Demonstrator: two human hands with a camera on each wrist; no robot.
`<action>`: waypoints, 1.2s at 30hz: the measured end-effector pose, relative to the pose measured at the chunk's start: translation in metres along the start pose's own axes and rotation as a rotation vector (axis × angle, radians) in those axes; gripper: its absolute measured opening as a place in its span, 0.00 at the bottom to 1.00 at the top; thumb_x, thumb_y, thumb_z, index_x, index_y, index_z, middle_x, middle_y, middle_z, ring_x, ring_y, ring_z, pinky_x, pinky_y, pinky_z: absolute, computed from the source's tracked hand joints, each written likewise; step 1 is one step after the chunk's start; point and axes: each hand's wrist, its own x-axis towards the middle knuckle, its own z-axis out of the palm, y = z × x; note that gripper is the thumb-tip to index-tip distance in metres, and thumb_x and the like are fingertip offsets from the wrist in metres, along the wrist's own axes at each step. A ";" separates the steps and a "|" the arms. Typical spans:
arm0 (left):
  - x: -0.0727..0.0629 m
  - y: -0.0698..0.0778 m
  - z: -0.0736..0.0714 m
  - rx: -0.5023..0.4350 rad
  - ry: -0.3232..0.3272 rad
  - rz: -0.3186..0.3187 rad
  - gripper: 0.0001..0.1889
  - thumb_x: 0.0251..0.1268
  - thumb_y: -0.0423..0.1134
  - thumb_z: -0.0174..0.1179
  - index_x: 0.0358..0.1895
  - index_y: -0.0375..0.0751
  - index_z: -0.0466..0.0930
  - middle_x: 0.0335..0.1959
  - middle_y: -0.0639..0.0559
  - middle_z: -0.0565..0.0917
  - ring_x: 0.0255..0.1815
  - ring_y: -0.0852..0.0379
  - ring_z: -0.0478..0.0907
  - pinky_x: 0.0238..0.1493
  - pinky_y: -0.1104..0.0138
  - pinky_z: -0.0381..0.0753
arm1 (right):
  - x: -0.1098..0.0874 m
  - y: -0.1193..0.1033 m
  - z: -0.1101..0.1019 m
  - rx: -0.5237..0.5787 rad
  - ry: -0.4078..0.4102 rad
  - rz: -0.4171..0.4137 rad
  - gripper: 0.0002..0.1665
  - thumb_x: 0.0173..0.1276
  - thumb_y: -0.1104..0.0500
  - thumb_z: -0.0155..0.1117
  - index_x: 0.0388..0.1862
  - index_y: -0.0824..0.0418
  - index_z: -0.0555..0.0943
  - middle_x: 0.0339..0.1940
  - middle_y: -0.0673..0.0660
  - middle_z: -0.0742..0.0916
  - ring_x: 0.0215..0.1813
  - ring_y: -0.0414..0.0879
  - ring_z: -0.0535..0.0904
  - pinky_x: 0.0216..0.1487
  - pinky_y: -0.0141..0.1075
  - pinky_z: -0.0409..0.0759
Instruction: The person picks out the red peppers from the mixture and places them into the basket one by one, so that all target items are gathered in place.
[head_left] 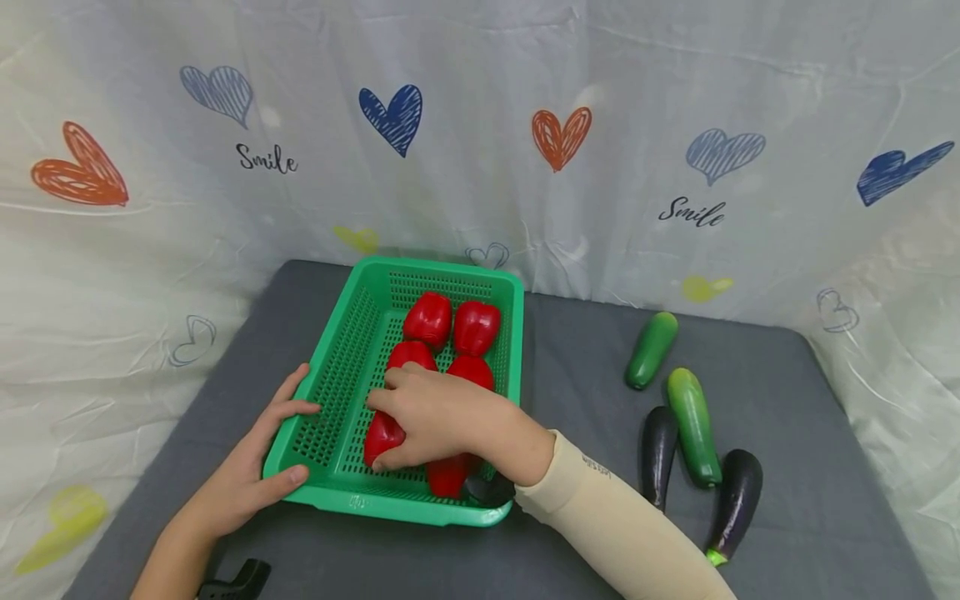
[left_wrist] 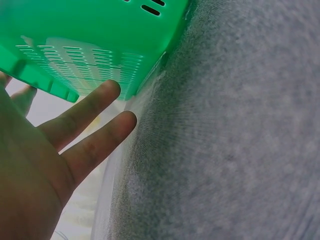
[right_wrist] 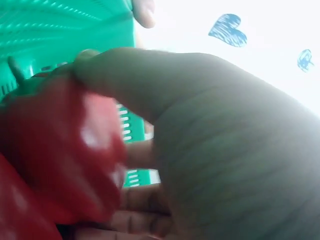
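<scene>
A green plastic basket (head_left: 405,510) with slotted walls holds several red bell peppers (head_left: 476,327). My right hand (head_left: 442,412) reaches into it and holds a red bell pepper (head_left: 382,437) near the front. The right wrist view shows the thumb over the top of that pepper (right_wrist: 75,150) and fingers behind it. At the basket's left rim rests my left hand (head_left: 255,454), thumb and two fingers lying across the edge. In the left wrist view, two straight, spread fingers (left_wrist: 97,145) extend below the rim, outside the wall. The right hand and forearm partly cover other peppers.
Right of the basket on the grey tabletop (head_left: 577,367) lie two green zucchini (head_left: 693,425) and two dark eggplants (head_left: 738,500). Behind the table hangs a white curtain (head_left: 480,50) printed with hearts. A black device (head_left: 236,582) sits at the left wrist.
</scene>
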 end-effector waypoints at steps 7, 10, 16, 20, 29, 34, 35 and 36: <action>0.000 0.001 0.000 0.001 0.001 0.005 0.34 0.66 0.23 0.62 0.76 0.32 0.67 0.92 0.40 0.41 0.91 0.47 0.37 0.73 0.74 0.52 | 0.002 0.000 0.001 -0.030 -0.010 -0.016 0.26 0.72 0.39 0.74 0.60 0.52 0.86 0.46 0.48 0.81 0.47 0.38 0.75 0.45 0.29 0.78; 0.000 0.001 0.000 0.001 0.001 0.008 0.34 0.66 0.24 0.62 0.76 0.32 0.67 0.92 0.40 0.41 0.91 0.47 0.37 0.73 0.74 0.52 | 0.001 0.000 0.001 -0.028 -0.010 -0.011 0.27 0.72 0.39 0.74 0.62 0.52 0.86 0.47 0.48 0.81 0.48 0.38 0.75 0.45 0.29 0.78; 0.000 -0.002 -0.001 -0.004 -0.003 0.006 0.34 0.67 0.24 0.62 0.77 0.32 0.66 0.92 0.40 0.40 0.91 0.47 0.36 0.73 0.74 0.52 | 0.001 0.002 0.002 -0.016 0.003 -0.003 0.28 0.71 0.38 0.75 0.62 0.52 0.86 0.47 0.47 0.81 0.48 0.38 0.74 0.44 0.29 0.79; -0.001 -0.004 -0.001 -0.006 -0.004 0.009 0.34 0.67 0.24 0.63 0.77 0.32 0.66 0.92 0.39 0.40 0.91 0.47 0.36 0.73 0.74 0.52 | 0.000 0.002 0.002 -0.020 0.003 0.007 0.29 0.72 0.37 0.74 0.63 0.52 0.86 0.48 0.47 0.81 0.48 0.38 0.74 0.45 0.30 0.79; -0.003 -0.007 -0.001 0.000 -0.002 0.001 0.35 0.66 0.24 0.62 0.77 0.32 0.66 0.92 0.39 0.40 0.91 0.47 0.36 0.73 0.73 0.52 | -0.002 0.002 -0.002 -0.050 0.015 0.007 0.29 0.76 0.38 0.70 0.65 0.54 0.86 0.49 0.48 0.83 0.50 0.40 0.75 0.48 0.31 0.80; -0.003 -0.007 -0.001 0.003 -0.006 -0.013 0.35 0.67 0.24 0.62 0.77 0.34 0.66 0.92 0.42 0.40 0.92 0.47 0.36 0.73 0.74 0.51 | -0.007 0.001 -0.008 -0.042 0.047 -0.005 0.28 0.78 0.38 0.68 0.64 0.55 0.86 0.48 0.48 0.83 0.50 0.40 0.75 0.47 0.30 0.79; -0.003 -0.007 -0.002 0.004 -0.006 -0.012 0.35 0.67 0.24 0.62 0.77 0.33 0.66 0.92 0.42 0.40 0.92 0.47 0.36 0.73 0.73 0.51 | -0.009 0.001 -0.010 -0.045 0.057 -0.011 0.27 0.79 0.38 0.68 0.65 0.54 0.86 0.48 0.48 0.83 0.50 0.40 0.75 0.47 0.30 0.79; -0.003 -0.006 -0.002 0.003 -0.005 -0.012 0.34 0.67 0.24 0.62 0.77 0.33 0.66 0.92 0.42 0.40 0.92 0.47 0.36 0.73 0.73 0.51 | -0.010 0.001 -0.012 -0.048 0.067 -0.015 0.28 0.79 0.38 0.68 0.65 0.54 0.86 0.50 0.48 0.83 0.51 0.40 0.75 0.49 0.30 0.79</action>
